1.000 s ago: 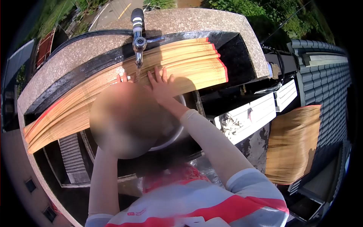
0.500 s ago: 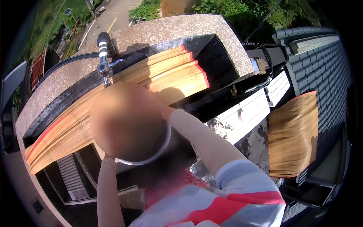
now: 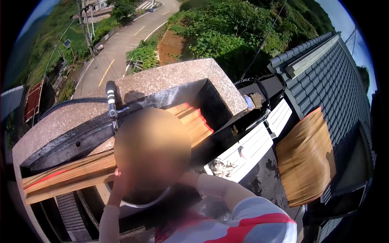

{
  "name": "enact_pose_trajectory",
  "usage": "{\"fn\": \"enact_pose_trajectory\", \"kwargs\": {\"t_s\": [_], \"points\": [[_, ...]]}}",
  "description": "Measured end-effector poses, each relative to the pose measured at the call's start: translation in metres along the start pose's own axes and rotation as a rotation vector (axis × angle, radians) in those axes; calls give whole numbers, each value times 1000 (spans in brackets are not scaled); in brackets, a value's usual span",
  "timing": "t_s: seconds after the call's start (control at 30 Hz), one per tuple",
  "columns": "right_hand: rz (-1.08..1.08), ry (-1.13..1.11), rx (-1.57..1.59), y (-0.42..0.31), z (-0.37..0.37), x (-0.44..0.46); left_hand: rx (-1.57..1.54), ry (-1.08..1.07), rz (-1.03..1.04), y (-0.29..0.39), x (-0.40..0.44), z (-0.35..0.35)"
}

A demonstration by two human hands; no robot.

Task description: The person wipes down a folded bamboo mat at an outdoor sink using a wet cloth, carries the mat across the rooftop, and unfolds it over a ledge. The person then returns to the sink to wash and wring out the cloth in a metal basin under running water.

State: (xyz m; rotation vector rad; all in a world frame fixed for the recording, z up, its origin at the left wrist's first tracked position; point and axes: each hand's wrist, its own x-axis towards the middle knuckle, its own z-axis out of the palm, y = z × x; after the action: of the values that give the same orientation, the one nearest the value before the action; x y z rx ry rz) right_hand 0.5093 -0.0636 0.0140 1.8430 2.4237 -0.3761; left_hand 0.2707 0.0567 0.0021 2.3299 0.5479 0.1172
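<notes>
A folded tan woven mat (image 3: 69, 174) with red edging lies slantwise across the dark stone trough (image 3: 77, 143). Its far folded ends show at the trough's right. My left hand (image 3: 121, 184) is at the mat's near side, with fingertips closed against it; part of the hand is behind a round blurred patch. My right hand (image 3: 187, 181) reaches in from the right, and its fingers are hidden by that blur. Under the patch shows the pale rim of a round basin (image 3: 152, 201). A black-handled tap (image 3: 111, 101) stands on the trough's back wall.
A speckled stone ledge (image 3: 178, 73) rims the trough. To the right are white panels (image 3: 253, 148) with crumpled pale scraps, a second tan mat (image 3: 306, 160) hung over the edge, and a grey tiled roof (image 3: 324, 81). A road (image 3: 121, 48) runs below, beyond the ledge.
My view has tilted up. The mat's left part has come away from the trough's back wall toward me, baring the wall. My left hand has moved up to the mat's near side.
</notes>
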Motion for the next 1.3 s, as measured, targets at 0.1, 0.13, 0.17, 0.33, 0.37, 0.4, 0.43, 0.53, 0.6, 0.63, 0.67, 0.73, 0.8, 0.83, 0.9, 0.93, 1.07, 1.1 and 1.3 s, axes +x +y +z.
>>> {"fn": "enact_pose_trajectory", "kwargs": {"t_s": [0.1, 0.13, 0.17, 0.33, 0.37, 0.4, 0.43, 0.53, 0.6, 0.63, 0.67, 0.73, 0.8, 0.83, 0.9, 0.93, 1.07, 1.1, 1.3], "points": [[-39, 93, 221, 16, 17, -11, 387, 160, 46, 21, -9, -6], [-47, 101, 281, 21, 16, -14, 349, 201, -35, 27, -16, -19], [-36, 44, 287, 23, -10, -11, 395, 169, -117, 22, -21, -13], [-26, 347, 67, 23, -60, 71, 428, 153, -388, 19, -31, 50], [-30, 367, 37, 25, -45, 92, 448, 217, -399, 27, -30, 57], [-35, 387, 12, 25, -14, 124, 324, 170, -439, 34, -33, 60], [-35, 407, -8, 17, 9, 146, 310, 227, -390, 37, -40, 66], [89, 244, -76, -20, 11, 156, 221, 275, -292, 36, -61, 83], [98, 95, -62, -26, 2, 157, 139, 494, -289, 29, -83, 99], [86, 11, -43, -25, -4, 157, 96, 606, -286, 24, -92, 106], [35, 57, -73, -21, -12, 156, -132, 674, -482, 14, -98, 115], [-59, 151, -129, -8, -32, 154, -601, 782, -864, -6, -106, 131], [-79, 239, -138, 0, -60, 153, -901, 823, -1044, -7, -94, 105], [-89, 285, -143, 6, -72, 153, -1053, 838, -1129, -8, -84, 86], [-83, 347, -181, 23, -84, 153, -1271, 782, -1004, -12, -63, 55], [-81, 372, -196, 33, -89, 151, -1318, 734, -919, -16, -49, 40], [-72, 452, -264, 43, -141, 127, -1464, 664, -713, -37, 40, -37], [-65, 448, -251, 37, -145, 122, -1362, 784, -479, -30, 57, -59], [-94, 530, -162, 7, -53, 100, -1417, 675, -422, -57, 30, -37]]}}
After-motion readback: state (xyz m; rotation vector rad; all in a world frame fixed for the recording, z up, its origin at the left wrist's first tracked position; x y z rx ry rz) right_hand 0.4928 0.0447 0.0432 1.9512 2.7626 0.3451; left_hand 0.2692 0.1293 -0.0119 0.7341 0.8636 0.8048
